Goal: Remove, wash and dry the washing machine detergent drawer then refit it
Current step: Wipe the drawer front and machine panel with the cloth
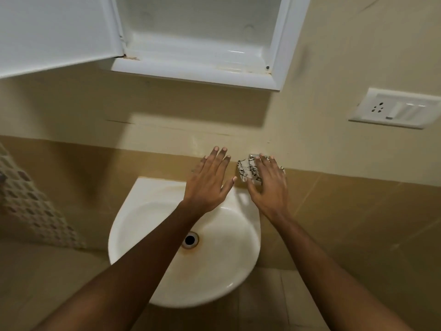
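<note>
The left hand (210,185) hangs flat over the back rim of the sink (148,192), fingers spread and holding nothing. The right hand (269,185) lies with straight fingers on a patterned cloth (247,169) against the wall, just beside the sink's right corner. The detergent drawer itself is nowhere I can see. Above, a white cabinet (198,70) stands open, its door (55,32) swung left; a socket plate (396,107) sits to the right.

White basin (226,259) (rust-ringed drain (190,240)) seemingly carries a patterned cloth (245,169).
</note>
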